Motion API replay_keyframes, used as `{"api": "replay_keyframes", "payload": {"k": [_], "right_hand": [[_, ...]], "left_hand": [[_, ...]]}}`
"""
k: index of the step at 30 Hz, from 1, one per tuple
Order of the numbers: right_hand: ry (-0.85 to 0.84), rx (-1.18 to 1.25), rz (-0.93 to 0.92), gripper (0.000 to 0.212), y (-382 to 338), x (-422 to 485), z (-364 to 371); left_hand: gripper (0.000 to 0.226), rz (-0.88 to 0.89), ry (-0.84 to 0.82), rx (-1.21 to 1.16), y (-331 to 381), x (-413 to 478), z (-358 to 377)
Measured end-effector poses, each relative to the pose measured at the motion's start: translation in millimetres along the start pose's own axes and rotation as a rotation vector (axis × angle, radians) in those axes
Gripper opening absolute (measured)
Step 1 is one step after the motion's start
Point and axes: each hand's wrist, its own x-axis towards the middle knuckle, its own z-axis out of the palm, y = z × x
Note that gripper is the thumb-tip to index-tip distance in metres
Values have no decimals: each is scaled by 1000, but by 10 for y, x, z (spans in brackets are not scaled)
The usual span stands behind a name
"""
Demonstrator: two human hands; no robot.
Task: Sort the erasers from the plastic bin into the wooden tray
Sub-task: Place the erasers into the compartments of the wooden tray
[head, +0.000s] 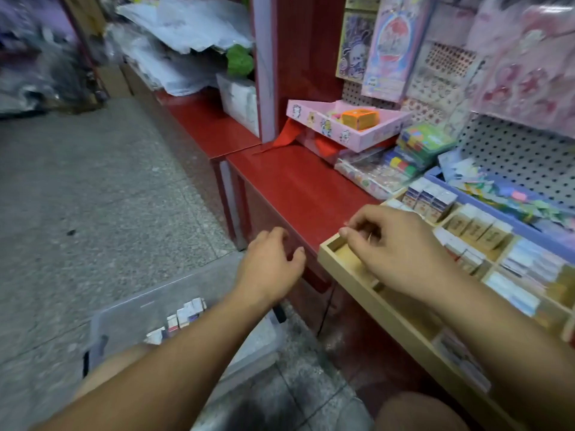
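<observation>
A clear plastic bin [130, 309] stands on the floor at lower left, with a few boxed erasers [186, 315] showing beside my left forearm. The wooden tray [348, 269] lies on the red counter at right, its compartments holding several rows of boxed erasers [476, 228]. My left hand [270, 265] hovers in front of the counter's edge, fingers loosely curled and holding nothing. My right hand [392, 250] hangs over the tray's near-left compartments with fingers bent down; whether they hold anything is hidden.
A pink cardboard tray [311, 115] with an orange box [361, 119] sits at the back of the red counter [289, 185]. Packs of stickers and colourful stationery lie beside a blue bin [529, 231]. A pegboard with hanging goods rises at right. Grey floor stretches left.
</observation>
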Motion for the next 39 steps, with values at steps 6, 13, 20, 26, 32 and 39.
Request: {"api": "replay_keyframes", "payload": {"k": [6, 13, 20, 26, 32, 39], "right_hand": [[-349, 1, -134, 17, -444, 2, 919], [-716, -262, -101, 29, -316, 487, 2382], [-606, -392, 35, 46, 86, 873, 3529], [-451, -297, -5, 36, 238, 875, 3975], [-403, -297, 58, 48, 222, 819, 4072], [-409, -325, 120, 63, 153, 829, 4108]], "left_hand": [[38, -303, 34, -31, -1056, -414, -260], [26, -710, 90, -231, -2667, -732, 55], [35, -985, 169, -514, -3751, -488, 773], [42, -1212, 357, -809, -4234, -180, 1450], [37, -1345, 621, -999, -4225, 14, 1519], [38, -1360, 779, -1093, -4230, 110, 1558]]}}
